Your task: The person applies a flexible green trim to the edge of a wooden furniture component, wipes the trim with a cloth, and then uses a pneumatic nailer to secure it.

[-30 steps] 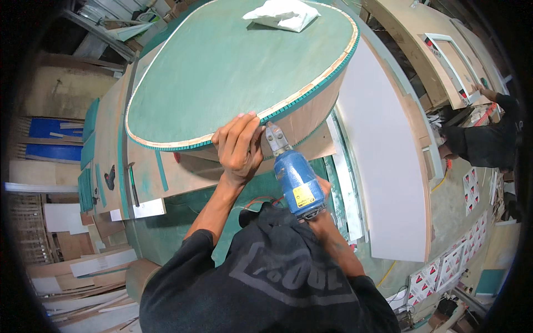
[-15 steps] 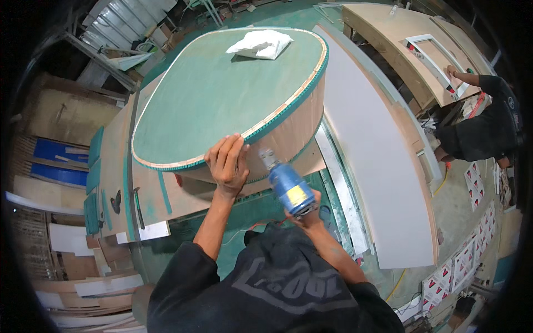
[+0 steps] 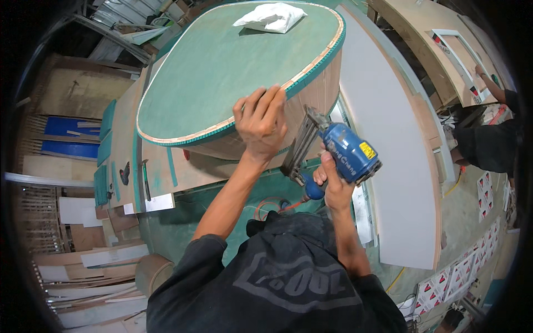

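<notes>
A large rounded wooden form with a green top (image 3: 194, 83) stands before me, pale strips and a green slotted band (image 3: 311, 83) running round its rim. My left hand (image 3: 261, 123) is on the near right part of that rim, fingers hooked over the edge and thumb hidden. To its right, my right hand (image 3: 336, 188) is closed round the handle of a blue nail gun (image 3: 352, 152) with a long dark magazine (image 3: 300, 147). The nail gun is tilted on its side, its nose up beside the form's wall and apart from my left hand. An orange air hose (image 3: 291, 207) hangs below it.
A crumpled white bag (image 3: 271, 18) lies on the green top. A hammer (image 3: 146, 180) rests on the bench (image 3: 158, 161) at left. A long pale curved panel (image 3: 383, 150) stretches along the right. Beyond it a co-worker (image 3: 488, 139) touches a white frame (image 3: 458, 61) on another table.
The nail gun has swung out to the right and turned, showing its side and magazine. My left hand has shifted right along the rim. The form sits higher in view.
</notes>
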`<state>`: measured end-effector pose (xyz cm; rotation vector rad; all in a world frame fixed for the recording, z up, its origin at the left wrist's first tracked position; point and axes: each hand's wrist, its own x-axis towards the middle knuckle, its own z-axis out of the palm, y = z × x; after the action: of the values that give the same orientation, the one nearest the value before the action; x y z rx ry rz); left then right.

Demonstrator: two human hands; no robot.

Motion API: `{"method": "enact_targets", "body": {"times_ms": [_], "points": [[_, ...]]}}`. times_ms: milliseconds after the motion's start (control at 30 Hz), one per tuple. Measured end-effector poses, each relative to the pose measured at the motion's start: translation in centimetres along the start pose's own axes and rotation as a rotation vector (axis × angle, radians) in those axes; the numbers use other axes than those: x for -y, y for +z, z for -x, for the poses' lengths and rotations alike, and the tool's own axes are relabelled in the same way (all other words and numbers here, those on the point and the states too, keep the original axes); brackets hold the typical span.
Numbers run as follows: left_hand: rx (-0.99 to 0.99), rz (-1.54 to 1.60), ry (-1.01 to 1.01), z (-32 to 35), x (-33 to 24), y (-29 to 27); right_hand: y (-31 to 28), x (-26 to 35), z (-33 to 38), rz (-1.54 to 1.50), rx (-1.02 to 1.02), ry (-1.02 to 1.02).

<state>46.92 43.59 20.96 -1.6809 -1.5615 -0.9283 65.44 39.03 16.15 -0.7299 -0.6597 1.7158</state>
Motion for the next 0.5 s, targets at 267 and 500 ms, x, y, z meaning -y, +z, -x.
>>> {"method": "enact_targets", "body": {"times_ms": [267,500], "points": [[0.010,-0.047,0.006,-1.2,-1.3,1.9,1.2,2.1,-2.6,-0.058,0.051,0.055],[0.017,-0.090,0.025,-1.2,-1.3,2.2,1.0,1.8,-3.7,-0.054,0.053,0.087]]}}
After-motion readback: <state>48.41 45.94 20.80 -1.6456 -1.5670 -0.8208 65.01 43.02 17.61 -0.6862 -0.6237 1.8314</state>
